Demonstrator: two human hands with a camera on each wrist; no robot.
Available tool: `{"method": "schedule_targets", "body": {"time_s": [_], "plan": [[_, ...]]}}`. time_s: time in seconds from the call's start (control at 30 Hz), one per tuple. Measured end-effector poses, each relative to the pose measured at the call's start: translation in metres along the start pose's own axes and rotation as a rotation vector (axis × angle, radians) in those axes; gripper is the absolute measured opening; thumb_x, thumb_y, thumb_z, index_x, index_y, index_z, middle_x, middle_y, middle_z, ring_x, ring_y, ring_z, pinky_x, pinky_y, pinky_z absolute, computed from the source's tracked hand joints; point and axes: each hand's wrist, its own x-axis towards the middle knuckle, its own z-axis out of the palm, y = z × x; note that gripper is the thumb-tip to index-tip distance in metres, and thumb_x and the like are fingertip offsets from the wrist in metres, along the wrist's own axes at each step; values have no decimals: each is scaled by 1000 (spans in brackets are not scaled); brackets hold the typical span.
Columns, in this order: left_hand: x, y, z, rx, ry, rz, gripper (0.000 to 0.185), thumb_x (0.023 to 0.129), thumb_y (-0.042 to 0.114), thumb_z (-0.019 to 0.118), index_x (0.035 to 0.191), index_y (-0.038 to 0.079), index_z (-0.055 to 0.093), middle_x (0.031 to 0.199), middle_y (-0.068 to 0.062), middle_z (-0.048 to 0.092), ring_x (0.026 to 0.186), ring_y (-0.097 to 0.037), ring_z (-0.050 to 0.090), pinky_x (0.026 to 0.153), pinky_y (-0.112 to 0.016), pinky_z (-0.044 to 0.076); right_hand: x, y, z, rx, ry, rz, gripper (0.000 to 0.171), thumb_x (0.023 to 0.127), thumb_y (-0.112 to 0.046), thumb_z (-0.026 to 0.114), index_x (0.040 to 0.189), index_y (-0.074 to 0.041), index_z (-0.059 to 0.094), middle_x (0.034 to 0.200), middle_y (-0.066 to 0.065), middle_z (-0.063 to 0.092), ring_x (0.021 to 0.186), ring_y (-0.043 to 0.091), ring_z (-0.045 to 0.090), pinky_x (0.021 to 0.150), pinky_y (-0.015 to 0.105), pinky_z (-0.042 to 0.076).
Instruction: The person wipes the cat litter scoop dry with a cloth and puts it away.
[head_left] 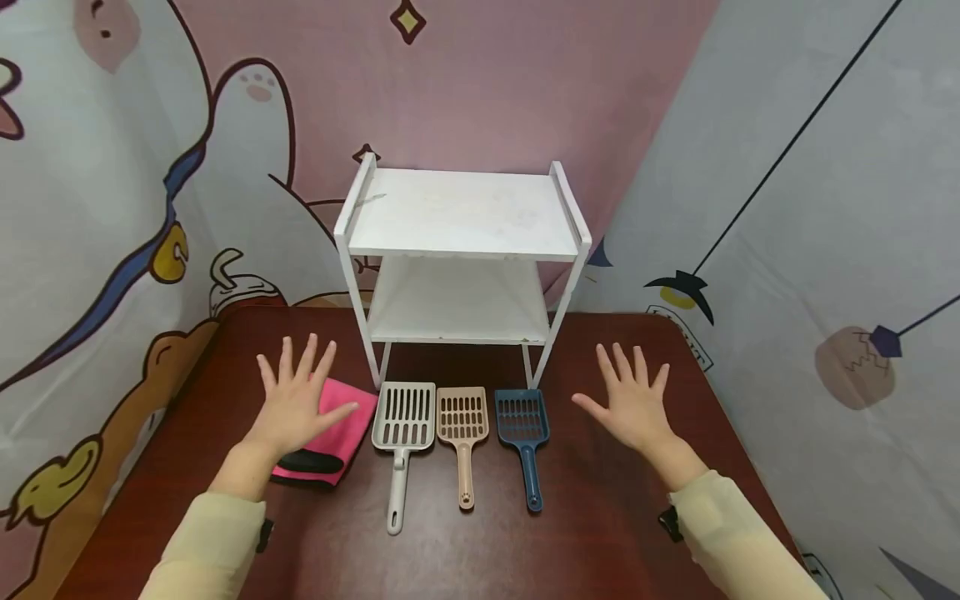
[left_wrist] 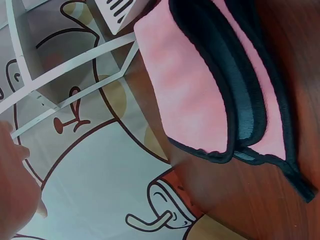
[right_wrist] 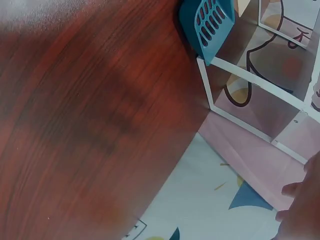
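Three slotted litter scoops lie side by side on the brown table (head_left: 600, 533): a light grey scoop (head_left: 401, 458), a beige scoop (head_left: 464, 467) and a dark blue scoop (head_left: 530, 479). My left hand (head_left: 296, 408) is held with fingers spread above a folded pink cloth item (left_wrist: 185, 85) with black trim, touching nothing that I can make out. On the other side, my right hand (head_left: 630, 408) is spread out to the right of the blue scoop, apart from it. Neither hand holds anything. Part of the pink cloth is hidden under the left hand in the head view.
A white two-tier shelf (head_left: 465, 254) stands at the back of the table, just behind the scoops. Behind the table hangs a printed cloth backdrop (head_left: 480, 92) with cartoon figures, and it also runs along both sides.
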Motion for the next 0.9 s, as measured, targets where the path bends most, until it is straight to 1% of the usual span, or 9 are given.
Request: {"method": "schedule_targets", "body": {"time_s": [0.13,0.2,0.27,0.4,0.47,0.6,0.73,0.83,0.9], "plan": [[0,-1,3,-14,-16,-17,101,79,60,60,150,7,11,154,-25,9,139,-52,-6,100,-73,-9,-2,0,3,62,5,36,95,82,-62,56,149,-6,18,148,24,26,136,46,18,103,70,9],[-1,-3,7,-17,-24,-28,104,78,59,62,151,7,9,154,-25,9,138,-52,-4,101,-73,-8,-3,-1,5,130,-10,69,97,82,-60,58,149,-5,16,148,25,27,134,46,21,103,68,15],[-2,-4,11,-17,-36,-38,107,76,58,64,151,7,7,154,-25,9,138,-53,-3,101,-73,-7,-4,-1,6,230,-34,113,98,82,-58,60,149,-3,14,148,26,26,133,46,23,102,67,20],[-4,-9,24,-16,-66,-62,111,74,58,67,151,7,5,154,-25,10,138,-53,-2,101,-72,-9,-6,-2,10,478,-127,238,96,85,-54,60,149,-1,12,149,26,22,135,46,22,103,64,26],[-6,-11,32,-17,-81,-70,112,73,58,67,150,6,5,153,-26,11,138,-53,-1,102,-72,-9,-8,-2,14,595,-185,307,93,87,-52,58,148,-1,12,149,26,23,135,44,25,103,61,30],[-11,-15,46,-19,-102,-78,114,71,60,68,150,5,6,152,-27,13,137,-54,3,102,-72,-8,-14,-5,26,779,-277,409,79,91,-44,55,146,1,19,142,27,35,128,41,40,99,51,40],[-16,-16,58,-21,-111,-90,114,71,59,69,149,3,8,151,-27,16,137,-54,6,102,-72,-5,-22,-12,43,917,-363,468,71,94,-41,53,142,5,26,137,31,39,120,42,48,89,47,49],[-18,-14,64,-30,-113,-94,113,71,58,70,148,0,11,150,-28,19,135,-55,10,101,-73,-4,-28,-18,56,994,-421,500,70,94,-41,52,140,6,29,136,32,40,118,43,50,85,46,51],[-19,-12,68,-44,-119,-97,112,71,57,70,148,-1,13,149,-28,21,135,-56,12,101,-73,-5,-32,-23,63,1039,-440,515,69,94,-41,53,138,7,31,133,33,42,116,43,51,83,46,52]]}}
